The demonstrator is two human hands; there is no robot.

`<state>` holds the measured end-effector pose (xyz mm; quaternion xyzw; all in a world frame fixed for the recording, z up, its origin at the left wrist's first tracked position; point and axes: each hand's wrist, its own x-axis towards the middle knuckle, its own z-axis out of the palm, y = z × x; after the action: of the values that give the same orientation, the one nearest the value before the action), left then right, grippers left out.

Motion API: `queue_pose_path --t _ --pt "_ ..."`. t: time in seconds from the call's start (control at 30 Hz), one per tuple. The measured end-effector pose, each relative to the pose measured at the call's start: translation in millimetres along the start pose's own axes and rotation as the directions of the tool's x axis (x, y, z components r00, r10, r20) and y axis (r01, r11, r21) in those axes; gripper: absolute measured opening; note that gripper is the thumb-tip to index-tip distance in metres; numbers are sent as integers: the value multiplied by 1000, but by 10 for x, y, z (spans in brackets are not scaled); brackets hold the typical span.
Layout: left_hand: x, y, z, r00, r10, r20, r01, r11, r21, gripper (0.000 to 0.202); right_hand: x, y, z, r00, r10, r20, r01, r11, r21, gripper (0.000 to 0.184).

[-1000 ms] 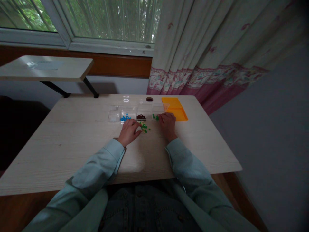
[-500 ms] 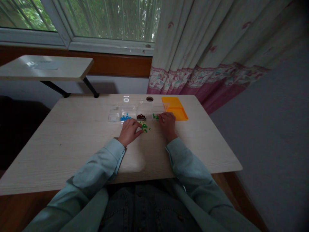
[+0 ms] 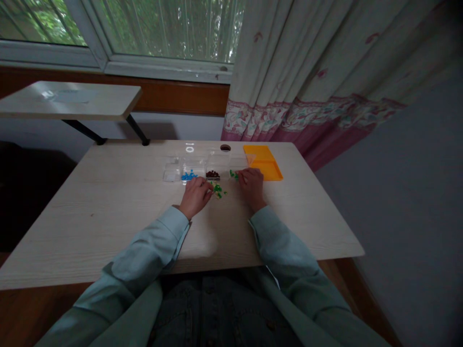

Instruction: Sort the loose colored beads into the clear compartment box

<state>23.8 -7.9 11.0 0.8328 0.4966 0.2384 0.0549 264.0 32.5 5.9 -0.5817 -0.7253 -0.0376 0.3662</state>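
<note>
A small heap of green and yellow pieces [image 3: 217, 190] lies on the table in front of a clear divided box [image 3: 172, 172]. My left hand [image 3: 196, 196] is at the heap's left edge, thumb and fingertips brought together; anything between them is too small to make out. Over the box's right front compartment, my right hand [image 3: 251, 185] is closed in a pinch, its fingertips beside some green pieces [image 3: 234, 174]. What it pinches is hidden. Blue pieces [image 3: 188, 176] and dark brown pieces [image 3: 212, 175] fill part of two other front compartments.
An orange tray [image 3: 267, 161] lies right of the box, close to my right hand. Behind the box is a round hole [image 3: 225, 148] in the table [image 3: 108, 212]. A raised shelf [image 3: 108, 103] stands at the back left; a curtain [image 3: 275, 111] hangs behind.
My left thumb and fingers have come together at the heap's edge. The right hand stays pinched over the green pieces' compartment. The view has shifted slightly.
</note>
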Motion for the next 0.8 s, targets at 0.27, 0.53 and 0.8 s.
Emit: queue_pose_path --t 0.27,0.53,0.8 --pt "-4 12 -4 1000 4 -6 -4 1000 -11 18 -3 18 21 1000 -9 4 9 1000 17 28" --pt "4 8 -6 1000 21 0 -21 1000 -16 15 -7 4 25 1000 -5 -3 5 1000 31 28" --pt "7 12 13 1000 20 -7 -20 1000 -1 15 -5 -34 -5 1000 -10 12 10 1000 23 28"
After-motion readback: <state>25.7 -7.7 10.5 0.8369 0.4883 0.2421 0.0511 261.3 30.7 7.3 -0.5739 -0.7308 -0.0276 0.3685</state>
